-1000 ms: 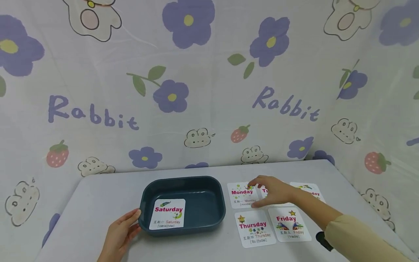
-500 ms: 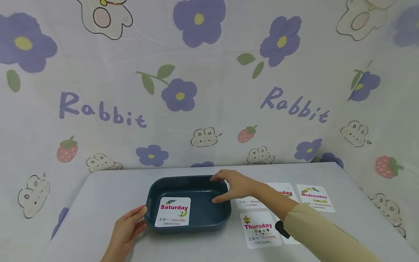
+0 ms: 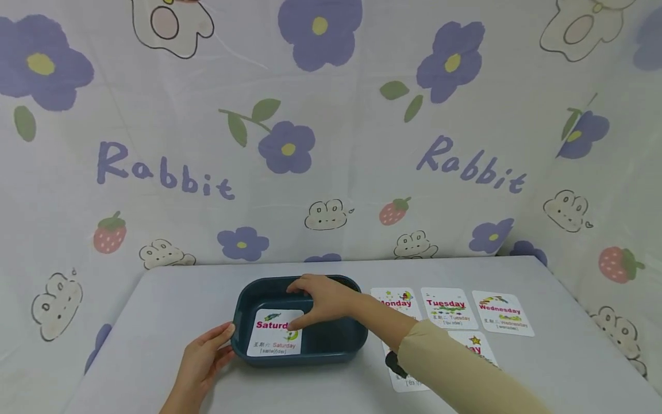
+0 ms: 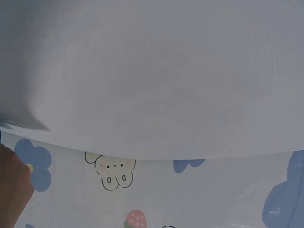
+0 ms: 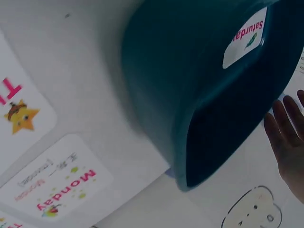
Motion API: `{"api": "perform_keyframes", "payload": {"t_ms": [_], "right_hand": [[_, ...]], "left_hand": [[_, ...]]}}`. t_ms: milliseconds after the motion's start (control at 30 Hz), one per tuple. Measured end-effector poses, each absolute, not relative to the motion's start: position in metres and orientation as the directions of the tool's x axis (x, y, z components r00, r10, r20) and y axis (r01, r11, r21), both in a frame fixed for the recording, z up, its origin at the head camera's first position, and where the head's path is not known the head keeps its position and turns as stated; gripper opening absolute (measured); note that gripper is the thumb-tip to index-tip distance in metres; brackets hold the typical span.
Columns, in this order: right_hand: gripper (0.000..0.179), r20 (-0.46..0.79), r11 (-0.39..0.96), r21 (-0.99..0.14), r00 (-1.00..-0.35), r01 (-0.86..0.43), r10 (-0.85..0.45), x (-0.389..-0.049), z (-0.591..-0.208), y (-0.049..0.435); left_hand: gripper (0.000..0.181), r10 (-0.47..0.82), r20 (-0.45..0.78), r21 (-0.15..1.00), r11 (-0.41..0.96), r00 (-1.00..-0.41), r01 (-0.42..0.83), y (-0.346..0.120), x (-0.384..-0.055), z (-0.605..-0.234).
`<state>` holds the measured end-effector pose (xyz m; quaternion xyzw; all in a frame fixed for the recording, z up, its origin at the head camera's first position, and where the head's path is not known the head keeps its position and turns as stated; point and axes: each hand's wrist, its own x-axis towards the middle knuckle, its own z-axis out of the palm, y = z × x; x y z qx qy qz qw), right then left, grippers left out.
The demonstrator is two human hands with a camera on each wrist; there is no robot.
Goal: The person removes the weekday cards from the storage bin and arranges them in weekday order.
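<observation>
A dark teal plastic tray (image 3: 331, 344) stands on the white table, and a white Saturday card (image 3: 273, 344) lies face up in its left part. At the tray's left end my left hand (image 3: 203, 355) holds the rim, thumb on top and fingers below. My right hand (image 3: 330, 299) hovers over the tray, thumb and fingers spread apart with nothing between them. Its thumb tip overlaps the end of the word Saturday in the head view. In the right wrist view that hand (image 5: 289, 142) reaches past the tray's far rim with its fingers loosely extended.
Right of the tray lie a Monday card (image 3: 395, 296), a Tuesday card (image 3: 447, 313) and a Wednesday card (image 3: 501, 313). Nearer, the right sleeve (image 3: 455, 362) partly covers a Thursday card (image 3: 405, 383) and a Friday card (image 3: 481, 348). A patterned cloth (image 3: 351, 144) hangs behind the table.
My right hand has moved left from above the Monday card to over the tray, beside the Saturday card. My left hand stays on the rim. The head view has shifted slightly.
</observation>
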<state>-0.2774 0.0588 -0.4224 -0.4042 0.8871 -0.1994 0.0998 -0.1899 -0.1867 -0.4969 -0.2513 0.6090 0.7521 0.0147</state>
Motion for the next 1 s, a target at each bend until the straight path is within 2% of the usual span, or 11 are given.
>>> {"api": "perform_keyframes", "payload": {"t_ms": [133, 367, 533, 700, 1000], "right_hand": [[0.070, -0.058, 0.643, -0.417, -0.687, -0.642, -0.724, -0.275, -0.428, 0.047], [0.077, -0.164, 0.772, -0.266, -0.762, -0.577, -0.626, -0.262, -0.442, 0.026], [0.081, -0.204, 0.809, -0.140, -0.783, -0.571, -0.587, -0.254, -0.452, 0.013], [0.080, -0.187, 0.808, -0.055, -0.789, -0.586, -0.585, -0.257, -0.467, 0.004], [0.082, -0.194, 0.829, -0.058, -0.808, -0.556, -0.556, -0.259, -0.471, 0.002]], "left_hand": [[0.052, -0.277, -0.394, 0.908, -0.266, -0.877, -0.324, -0.186, -0.190, -0.495], [0.055, -0.279, -0.395, 0.910, -0.252, -0.875, -0.330, -0.185, -0.190, -0.493], [0.056, -0.289, -0.402, 0.909, -0.237, -0.869, -0.342, -0.184, -0.190, -0.493], [0.058, -0.284, -0.409, 0.906, -0.244, -0.867, -0.347, -0.185, -0.190, -0.495], [0.058, -0.277, -0.406, 0.905, -0.252, -0.871, -0.342, -0.185, -0.190, -0.496]]}}
